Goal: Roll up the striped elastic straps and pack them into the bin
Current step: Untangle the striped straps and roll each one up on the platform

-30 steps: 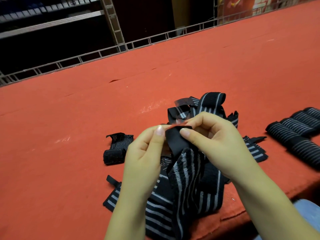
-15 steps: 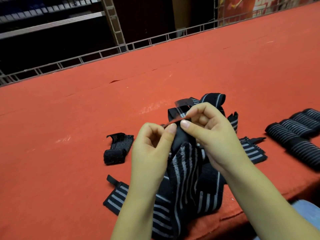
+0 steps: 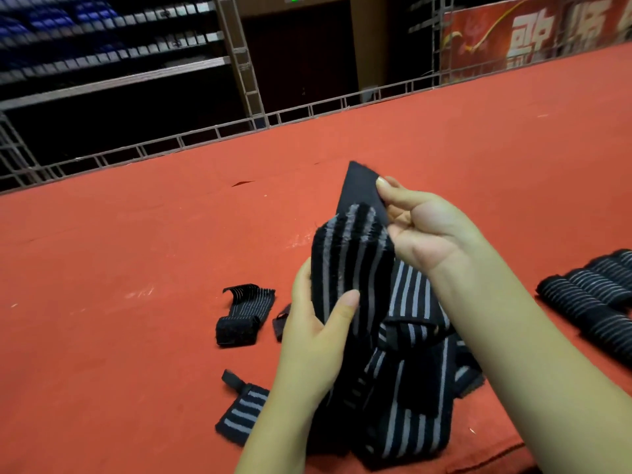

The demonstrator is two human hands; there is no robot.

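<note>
head view: the plain black end of a striped strap (image 3: 355,268), pinched between both thumbs half a second ago, has been lifted and pulled straight toward 12 o'clock. its tip is now pinched by the right hand (image 3: 424,230); the striped body is gripped by the left hand (image 3: 318,319), above the loose strap pile (image 3: 413,388) on the red bench (image 3: 136,234). rolling appears ready to begin. finished rolls (image 3: 595,299) lie at 3 o'clock; no bin is seen.

- Right hand (image 3: 424,230) pinches the plain black end of a black elastic strap with grey stripes (image 3: 355,261), raised above the red felt-covered table (image 3: 136,234).
- Left hand (image 3: 318,330) grips the strap lower down.
- Rolled striped straps (image 3: 595,299) lie at right.
</note>
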